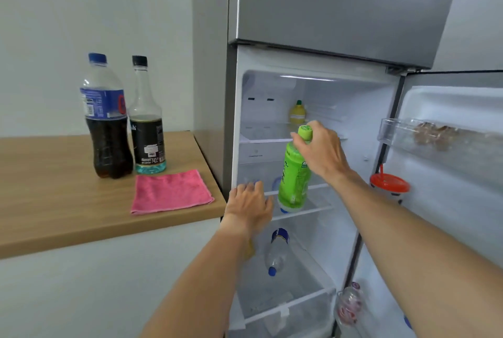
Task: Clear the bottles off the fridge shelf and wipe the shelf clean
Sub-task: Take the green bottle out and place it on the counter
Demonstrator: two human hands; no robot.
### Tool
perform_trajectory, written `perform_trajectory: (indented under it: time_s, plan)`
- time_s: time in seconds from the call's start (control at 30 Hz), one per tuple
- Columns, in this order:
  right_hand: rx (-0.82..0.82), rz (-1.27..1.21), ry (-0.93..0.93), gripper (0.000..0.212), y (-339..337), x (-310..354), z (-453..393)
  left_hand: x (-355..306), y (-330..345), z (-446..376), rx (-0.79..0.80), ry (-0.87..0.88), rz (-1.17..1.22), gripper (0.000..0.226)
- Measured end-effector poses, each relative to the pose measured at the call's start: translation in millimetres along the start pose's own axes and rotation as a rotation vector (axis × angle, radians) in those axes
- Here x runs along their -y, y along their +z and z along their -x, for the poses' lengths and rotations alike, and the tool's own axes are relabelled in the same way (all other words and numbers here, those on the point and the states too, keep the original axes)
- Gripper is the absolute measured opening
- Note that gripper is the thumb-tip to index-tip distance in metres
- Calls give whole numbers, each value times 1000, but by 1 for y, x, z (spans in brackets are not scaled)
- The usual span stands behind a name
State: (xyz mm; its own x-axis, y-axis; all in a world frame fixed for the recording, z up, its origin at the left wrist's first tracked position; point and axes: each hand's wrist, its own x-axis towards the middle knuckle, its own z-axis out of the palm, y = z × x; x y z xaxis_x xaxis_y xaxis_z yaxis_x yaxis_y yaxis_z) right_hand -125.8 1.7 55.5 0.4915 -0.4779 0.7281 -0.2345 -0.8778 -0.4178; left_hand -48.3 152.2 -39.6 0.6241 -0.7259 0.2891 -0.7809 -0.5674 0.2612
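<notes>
Right now the right hand (318,151) is clamped on the neck of the green bottle (294,174), fingers wrapped just under its green cap. Bottle's long way runs almost straight up, cap pointing to about 1 o'clock, bottom to 7. Its bottom sits at the front edge of the fridge shelf (313,208), can't tell if it's touching. Left hand (249,202) is at 9 o'clock from the bottle, fingers spread apart, holding nothing, by the fridge's left wall. Cola bottle (107,117) & dark-label bottle (147,117) stand up side by side on the wood counter (54,201), w/ a pink cloth (170,192) flat at their 5 o'clock. Lower down, a clear bottle (276,252) lies flat, blue cap pointing to 6.
</notes>
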Motion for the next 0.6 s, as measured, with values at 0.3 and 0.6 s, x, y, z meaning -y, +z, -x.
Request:
perform_trajectory:
  time_s: [0.3,0.6]
  plan:
    - [-80,-71,-69,37,-26,107,1,58,-73,58,-73,-77,-65,41]
    - [-21,-219,-171,32,36,223,-32,178,-125,81,-87,-450,-135,40]
